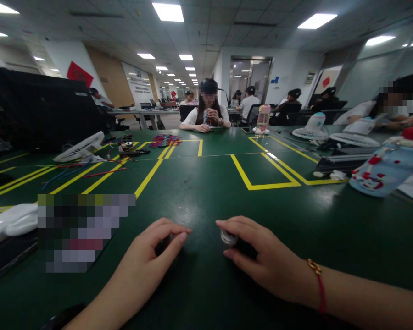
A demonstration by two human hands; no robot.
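Note:
My right hand point(261, 259) rests low on the green table point(206, 192), its thumb and fingers closed around a small round silvery part point(228, 237). A red cord bracelet point(319, 284) circles that wrist. My left hand point(151, 256) lies a little to the left, fingers curled with thumb and forefinger pinched near something small and dark that I cannot make out. The two hands are a short gap apart.
Yellow tape lines point(261, 185) mark boxes on the table. A white fan point(79, 147) and loose wires point(89, 172) lie far left, a pale blue bottle point(385, 172) at right, a pink bottle point(262, 120) farther back. A person point(206, 112) sits opposite; others sit beyond.

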